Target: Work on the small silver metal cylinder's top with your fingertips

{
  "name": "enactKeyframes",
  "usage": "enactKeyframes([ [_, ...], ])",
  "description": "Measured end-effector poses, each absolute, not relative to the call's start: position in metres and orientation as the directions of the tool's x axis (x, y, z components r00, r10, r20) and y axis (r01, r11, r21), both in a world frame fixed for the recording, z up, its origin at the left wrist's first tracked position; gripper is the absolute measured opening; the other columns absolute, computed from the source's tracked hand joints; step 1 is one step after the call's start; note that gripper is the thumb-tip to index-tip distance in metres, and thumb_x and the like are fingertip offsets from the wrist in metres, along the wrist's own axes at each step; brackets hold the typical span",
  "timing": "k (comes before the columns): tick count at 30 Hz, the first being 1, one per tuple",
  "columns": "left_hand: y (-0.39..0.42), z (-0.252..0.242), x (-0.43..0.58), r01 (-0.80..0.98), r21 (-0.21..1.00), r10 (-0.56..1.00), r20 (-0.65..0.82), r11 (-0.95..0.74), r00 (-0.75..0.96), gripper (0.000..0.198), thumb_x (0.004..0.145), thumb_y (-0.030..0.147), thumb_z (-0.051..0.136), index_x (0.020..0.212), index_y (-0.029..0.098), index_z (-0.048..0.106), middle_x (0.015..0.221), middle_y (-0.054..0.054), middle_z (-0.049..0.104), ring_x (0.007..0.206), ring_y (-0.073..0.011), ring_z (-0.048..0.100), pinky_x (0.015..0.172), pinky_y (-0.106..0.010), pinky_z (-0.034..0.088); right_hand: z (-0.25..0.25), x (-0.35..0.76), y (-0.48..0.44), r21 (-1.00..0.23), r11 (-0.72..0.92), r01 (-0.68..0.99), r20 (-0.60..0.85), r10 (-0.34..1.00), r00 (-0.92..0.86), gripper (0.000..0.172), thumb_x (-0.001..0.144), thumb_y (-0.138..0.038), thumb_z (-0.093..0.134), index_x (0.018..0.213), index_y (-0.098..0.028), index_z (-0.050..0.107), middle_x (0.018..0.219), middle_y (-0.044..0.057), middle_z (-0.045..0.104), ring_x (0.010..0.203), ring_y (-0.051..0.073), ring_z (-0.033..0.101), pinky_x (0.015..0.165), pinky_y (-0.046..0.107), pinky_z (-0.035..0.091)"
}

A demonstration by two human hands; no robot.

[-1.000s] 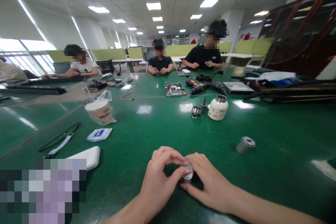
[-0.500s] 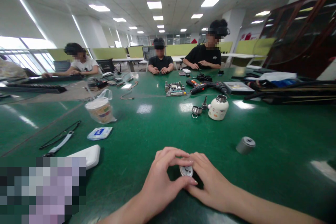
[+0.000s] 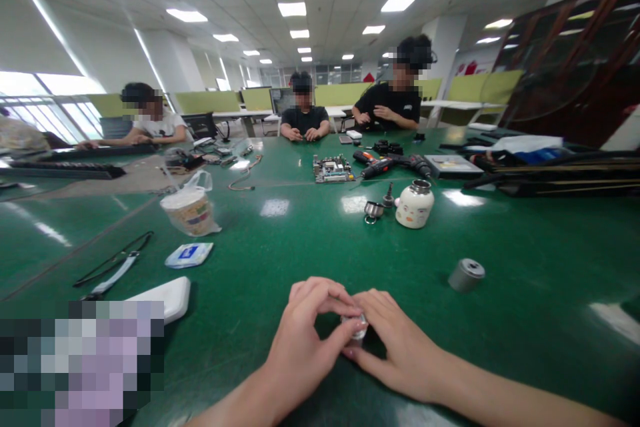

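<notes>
Between my hands, low on the table, is a small silvery round metal part (image 3: 357,340), partly covered by fingers. My left hand (image 3: 307,333) is closed, its thumb and fingertips pinching the part's top. The fingers of my right hand (image 3: 400,340) curl around the part's lower side, with the thumb at the near edge. To the right of my right hand a grey metal cylinder (image 3: 467,275) stands upright, with a dark hole in its top face.
Ahead stand a cream bottle (image 3: 415,205) and its steel lid (image 3: 373,210). Farther back are a circuit board (image 3: 333,169) and a power drill (image 3: 377,167). On the left are a bagged cup (image 3: 191,209), a tissue pack (image 3: 189,255) and a white box (image 3: 173,297). Several people sit across the table.
My left thumb has moved up and across the metal part's top, hiding more of it. The part's face, visible before, is now mostly covered. The person at back right has raised a hand.
</notes>
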State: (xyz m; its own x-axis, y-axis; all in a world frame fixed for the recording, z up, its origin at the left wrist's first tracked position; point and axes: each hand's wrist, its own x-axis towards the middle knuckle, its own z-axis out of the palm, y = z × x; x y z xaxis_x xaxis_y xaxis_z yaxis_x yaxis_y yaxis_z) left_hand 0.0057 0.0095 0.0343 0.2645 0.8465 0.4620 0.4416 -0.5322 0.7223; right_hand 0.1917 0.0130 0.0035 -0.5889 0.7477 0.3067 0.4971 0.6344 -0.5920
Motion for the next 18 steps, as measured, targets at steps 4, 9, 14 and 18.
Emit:
enactKeyframes([
  [4, 0.0147, 0.032, 0.003, 0.467, 0.717, 0.852, 0.479, -0.518, 0.21, 0.021, 0.073, 0.014, 0.082, 0.082, 0.023, 0.066, 0.081, 0.001, 0.075, 0.092, -0.0238, 0.066, 0.085, -0.038, 0.043, 0.006, 0.1921, 0.0129, -0.591, 0.631, 0.502, 0.305, 0.751, -0.585, 0.028, 0.087, -0.025, 0.065, 0.114, -0.022, 0.055, 0.113, 0.007, 0.063, 0.102, 0.024, 0.055, 0.089, 0.042, 0.042],
  [9, 0.0203, 0.0275, -0.0006, 0.483, 0.724, 0.864, 0.474, -0.492, 0.17, 0.017, 0.075, 0.017, 0.081, 0.078, 0.023, 0.066, 0.081, 0.0, 0.075, 0.091, -0.0248, 0.067, 0.086, -0.04, 0.045, 0.0061, 0.1924, 0.0131, -0.59, 0.625, 0.511, 0.299, 0.757, -0.581, 0.027, 0.087, -0.026, 0.066, 0.111, -0.021, 0.055, 0.112, 0.007, 0.063, 0.103, 0.025, 0.056, 0.09, 0.042, 0.043],
  [14, 0.0142, 0.029, 0.0013, 0.425, 0.694, 0.813, 0.521, -0.581, 0.261, 0.024, 0.077, 0.015, 0.079, 0.096, 0.023, 0.067, 0.094, -0.003, 0.076, 0.105, -0.026, 0.065, 0.092, -0.04, 0.047, 0.0036, 0.1922, 0.0131, -0.56, 0.649, 0.514, 0.327, 0.744, -0.583, 0.029, 0.087, -0.025, 0.065, 0.114, -0.022, 0.055, 0.116, 0.008, 0.063, 0.104, 0.025, 0.056, 0.09, 0.043, 0.043],
  [18, 0.0122, 0.0331, 0.0015, 0.418, 0.633, 0.755, 0.595, -0.652, 0.276, 0.019, 0.08, 0.012, 0.075, 0.093, 0.024, 0.068, 0.087, 0.0, 0.077, 0.099, -0.0231, 0.067, 0.089, -0.037, 0.047, 0.0045, 0.1923, 0.0133, -0.567, 0.641, 0.518, 0.307, 0.748, -0.589, 0.031, 0.086, -0.026, 0.066, 0.115, -0.021, 0.054, 0.117, 0.008, 0.063, 0.106, 0.025, 0.055, 0.091, 0.043, 0.043],
])
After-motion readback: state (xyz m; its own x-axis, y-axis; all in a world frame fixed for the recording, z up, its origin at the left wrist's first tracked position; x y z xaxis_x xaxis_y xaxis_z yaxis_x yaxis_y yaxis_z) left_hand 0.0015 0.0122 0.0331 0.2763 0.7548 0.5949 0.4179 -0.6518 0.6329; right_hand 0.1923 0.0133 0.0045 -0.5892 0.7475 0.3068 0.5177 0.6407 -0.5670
